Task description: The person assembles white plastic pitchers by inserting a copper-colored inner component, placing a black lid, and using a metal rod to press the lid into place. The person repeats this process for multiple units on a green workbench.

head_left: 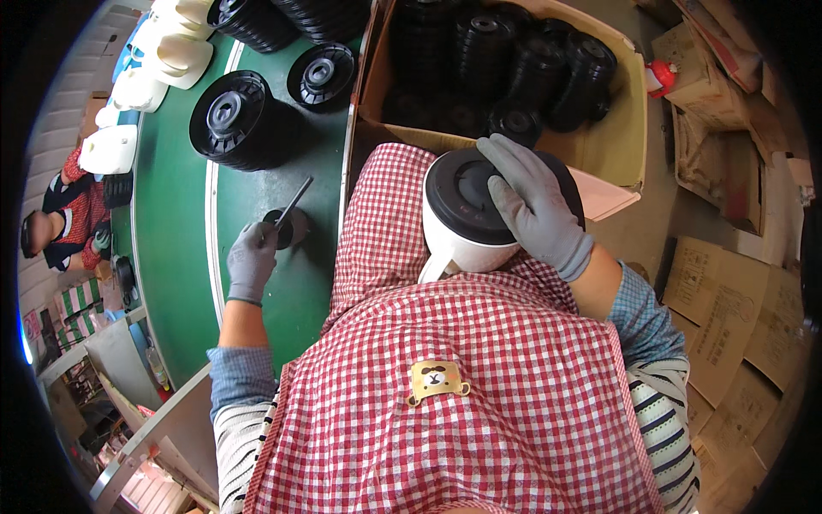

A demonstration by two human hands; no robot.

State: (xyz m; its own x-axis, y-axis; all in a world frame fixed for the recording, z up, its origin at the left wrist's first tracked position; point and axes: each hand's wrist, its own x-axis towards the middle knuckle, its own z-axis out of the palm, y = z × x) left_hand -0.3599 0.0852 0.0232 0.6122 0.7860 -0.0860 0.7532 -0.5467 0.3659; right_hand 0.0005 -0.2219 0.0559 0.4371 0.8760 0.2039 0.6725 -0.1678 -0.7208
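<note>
In my gloved left hand [252, 261] is a thin grey stick [296, 199], pinched over a small dark cup [291, 227] on the green table; whether its lower end is inside the cup is hidden by my fingers. A white jug [467, 251] with a handle [437, 265] rests on my lap, against the checked apron. Its near end is covered by a round black plastic base [458, 193]. My gloved right hand [538, 210] lies across the right side of that black piece, fingers stretched out and thumb apart.
Stacks of black round bases [231, 116] stand on the green table [175, 257], with a single one [322, 75] beside them. An open cardboard box [629, 128] holds more stacks. White jugs [171, 60] line the far left edge, near another person [73, 214]. Flattened cartons [719, 300] lie right.
</note>
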